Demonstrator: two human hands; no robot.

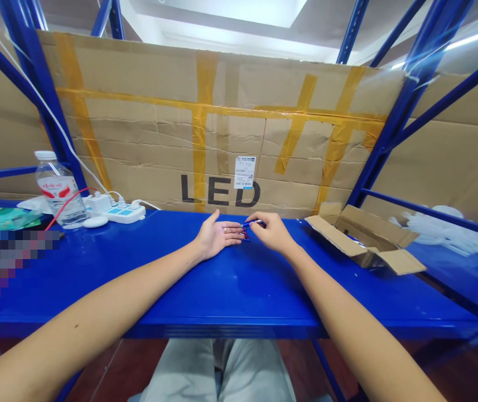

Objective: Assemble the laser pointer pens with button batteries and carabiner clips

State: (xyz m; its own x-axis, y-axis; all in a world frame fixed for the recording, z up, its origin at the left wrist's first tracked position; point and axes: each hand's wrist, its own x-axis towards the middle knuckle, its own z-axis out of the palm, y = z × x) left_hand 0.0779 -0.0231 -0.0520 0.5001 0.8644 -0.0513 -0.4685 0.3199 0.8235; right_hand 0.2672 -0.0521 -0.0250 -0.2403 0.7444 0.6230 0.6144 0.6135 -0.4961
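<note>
My left hand (pixel 218 238) rests over the blue tabletop (pixel 239 285), palm turned up and inward, fingers stretched and thumb raised. A small shiny spot shows on its fingers; whether it is a ring I cannot tell. My right hand (pixel 273 230) is closed, with thumb and fingers pinching a slim, blue, pen-like item (pixel 247 224) that points at the left fingertips. Just below it, by those fingertips, lies a small red-and-blue piece (pixel 246 235), too small to name. How far the slim item reaches inside my right hand is hidden.
An open cardboard box (pixel 368 237) with something blue inside stands at right. At left are a water bottle (pixel 58 192), a white power strip (pixel 124 212), a red cable (pixel 65 205) and a green packet (pixel 2 218). A large cardboard sheet (pixel 150 145) closes off the back.
</note>
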